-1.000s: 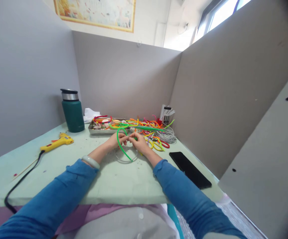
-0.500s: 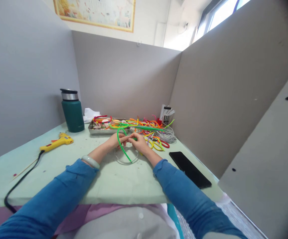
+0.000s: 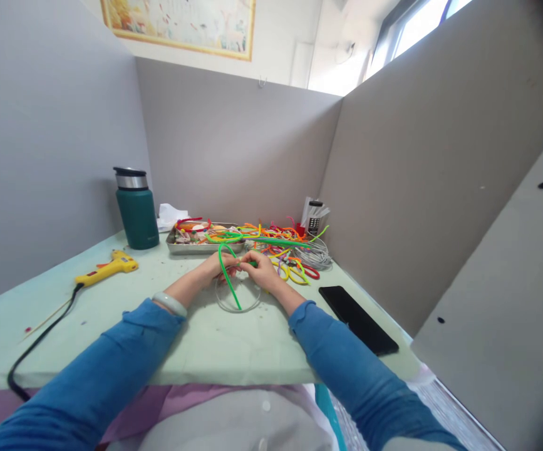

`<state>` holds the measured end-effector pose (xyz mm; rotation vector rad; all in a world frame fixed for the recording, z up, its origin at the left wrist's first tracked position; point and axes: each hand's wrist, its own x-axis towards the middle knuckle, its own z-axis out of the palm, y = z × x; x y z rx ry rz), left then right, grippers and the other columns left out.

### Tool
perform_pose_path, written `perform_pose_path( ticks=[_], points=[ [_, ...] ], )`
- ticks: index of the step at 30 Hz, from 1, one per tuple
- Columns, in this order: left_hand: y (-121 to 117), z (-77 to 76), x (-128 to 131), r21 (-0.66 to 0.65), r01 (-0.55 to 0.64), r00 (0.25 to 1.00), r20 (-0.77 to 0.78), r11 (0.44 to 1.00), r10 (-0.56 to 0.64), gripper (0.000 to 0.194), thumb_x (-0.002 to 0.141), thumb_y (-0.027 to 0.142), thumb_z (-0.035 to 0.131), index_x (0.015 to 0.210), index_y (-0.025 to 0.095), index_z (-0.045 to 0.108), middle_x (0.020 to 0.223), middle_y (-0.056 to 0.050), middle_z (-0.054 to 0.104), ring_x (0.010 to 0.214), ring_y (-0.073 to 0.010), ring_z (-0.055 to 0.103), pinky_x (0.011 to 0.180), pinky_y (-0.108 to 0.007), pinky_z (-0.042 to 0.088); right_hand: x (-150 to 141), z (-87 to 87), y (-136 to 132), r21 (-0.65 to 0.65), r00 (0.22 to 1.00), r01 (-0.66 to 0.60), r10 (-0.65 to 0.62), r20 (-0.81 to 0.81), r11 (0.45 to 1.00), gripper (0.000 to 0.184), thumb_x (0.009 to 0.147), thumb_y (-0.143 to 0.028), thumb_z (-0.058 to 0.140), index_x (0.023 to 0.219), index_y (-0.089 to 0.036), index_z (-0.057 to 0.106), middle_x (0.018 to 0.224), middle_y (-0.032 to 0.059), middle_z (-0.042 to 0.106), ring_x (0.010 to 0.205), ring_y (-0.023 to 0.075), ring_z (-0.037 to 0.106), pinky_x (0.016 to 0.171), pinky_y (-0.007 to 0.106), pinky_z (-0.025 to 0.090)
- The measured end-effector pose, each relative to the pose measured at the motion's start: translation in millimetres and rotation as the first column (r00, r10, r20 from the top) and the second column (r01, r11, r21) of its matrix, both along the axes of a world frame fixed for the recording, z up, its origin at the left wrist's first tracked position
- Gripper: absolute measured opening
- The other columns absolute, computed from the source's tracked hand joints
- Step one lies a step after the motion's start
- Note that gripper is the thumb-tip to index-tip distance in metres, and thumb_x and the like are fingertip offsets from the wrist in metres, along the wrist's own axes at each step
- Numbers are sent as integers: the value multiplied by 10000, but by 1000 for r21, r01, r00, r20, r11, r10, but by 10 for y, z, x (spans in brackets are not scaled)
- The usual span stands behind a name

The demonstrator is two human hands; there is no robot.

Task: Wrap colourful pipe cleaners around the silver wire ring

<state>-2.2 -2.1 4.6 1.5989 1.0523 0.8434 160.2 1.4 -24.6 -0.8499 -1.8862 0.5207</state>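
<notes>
Fingertips meet over the middle of the table, where my left hand [image 3: 222,265] and my right hand [image 3: 259,269] pinch a green pipe cleaner [image 3: 228,282]. One long end of it arches up beside my left hand and drops toward me. A thin pale wire ring [image 3: 238,311] hangs or lies just below the fingers; its upper part is hidden by my hands, so I cannot tell whether the fingers hold it too. A short bit of green shows at my right fingertips.
Behind my hands are a metal tray [image 3: 191,249] of craft pieces, heaped colourful pipe cleaners [image 3: 280,233] and a grey wire coil [image 3: 317,257]. At left stand a green bottle [image 3: 137,216] and a yellow glue gun [image 3: 106,270]; a black phone [image 3: 358,319] lies right.
The free green end has swung slightly left and now points more steeply down. My fingers have shifted a little at the pinch; both arms stay nearly in place.
</notes>
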Motion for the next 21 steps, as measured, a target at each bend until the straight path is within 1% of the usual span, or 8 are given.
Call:
perform_pose_path(
  ticks=[5,11,17,21],
  points=[
    [-31,26,11,-27,-1,1000,9,1000,2,247,674,376,550,577,149,555,452,3,465,357,-55,332,353,-220,245,-4,20,-21,9,999,-34,34,-3,999,137,761,-291,508,761,-171,574,722,-12,590,681,114,513,644,226,383],
    [-12,0,1,-5,-27,1000,-8,1000,27,252,679,380,555,573,152,567,449,2,453,352,-52,324,341,-217,231,-9,21,-46,40,999,-11,9,44,999,136,776,-289,501,767,-175,575,733,-12,589,685,114,507,637,224,371],
    [-6,-5,6,52,-52,998,-37,997,54,298,694,422,544,558,156,547,451,-4,457,366,-64,349,360,-226,266,-9,38,-55,22,997,29,-31,76,999,163,781,-309,495,793,-174,586,755,-3,599,701,121,515,640,231,378],
    [-3,-5,22,96,-81,994,-70,992,88,335,707,450,528,555,152,545,440,-1,459,361,-68,355,367,-225,268,-3,50,-60,10,997,23,-23,77,1000,178,781,-319,504,815,-173,601,769,2,615,707,125,531,640,233,384]
  ],
)
